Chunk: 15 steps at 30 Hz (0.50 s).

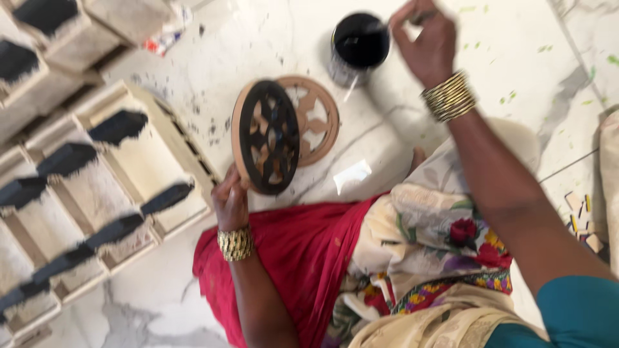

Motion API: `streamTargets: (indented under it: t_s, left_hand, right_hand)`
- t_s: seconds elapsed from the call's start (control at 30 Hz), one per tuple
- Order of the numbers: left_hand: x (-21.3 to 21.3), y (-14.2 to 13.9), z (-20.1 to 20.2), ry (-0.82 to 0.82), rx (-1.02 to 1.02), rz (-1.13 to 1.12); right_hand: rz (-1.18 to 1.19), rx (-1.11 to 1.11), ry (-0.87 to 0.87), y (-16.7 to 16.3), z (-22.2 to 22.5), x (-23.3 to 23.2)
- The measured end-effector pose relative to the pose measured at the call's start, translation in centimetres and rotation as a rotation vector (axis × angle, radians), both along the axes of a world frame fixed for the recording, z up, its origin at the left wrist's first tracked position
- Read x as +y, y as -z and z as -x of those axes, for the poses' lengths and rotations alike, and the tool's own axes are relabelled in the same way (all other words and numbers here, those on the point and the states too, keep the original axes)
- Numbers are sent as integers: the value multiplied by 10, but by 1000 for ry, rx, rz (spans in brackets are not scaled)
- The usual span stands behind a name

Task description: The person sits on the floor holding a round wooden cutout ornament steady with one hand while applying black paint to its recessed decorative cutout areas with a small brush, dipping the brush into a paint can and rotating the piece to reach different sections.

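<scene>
She sits on the white marble floor [451, 96], and her left hand [230, 201] is clamped on the lower rim of a round cut-out disc [267, 136], its face painted black, stood up on edge. Just behind it, touching, a second unpainted disc [316, 116] of the same pattern lies flat. Her right hand [425, 45] is pinched together at the rim of a small tin of black paint [358, 46]; what it grips is too blurred to tell. To her left lie pale wooden pieces with black-painted parts [97, 187]
</scene>
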<state>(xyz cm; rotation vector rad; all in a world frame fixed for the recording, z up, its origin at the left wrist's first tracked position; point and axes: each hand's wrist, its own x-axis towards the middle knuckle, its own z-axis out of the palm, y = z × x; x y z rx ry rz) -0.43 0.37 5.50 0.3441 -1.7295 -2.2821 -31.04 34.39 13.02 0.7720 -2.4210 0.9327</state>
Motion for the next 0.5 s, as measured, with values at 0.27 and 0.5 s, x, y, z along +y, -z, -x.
streamTargets:
  t_s: [0.27, 0.5]
  left_hand:
    - [-3, 3, -3, -1, 19, -119]
    - [-3, 0, -4, -18, -1, -118]
  right_hand:
    - [-7, -82, -10, 62, 9, -27]
    - [-85, 9, -13, 56, 3, -35]
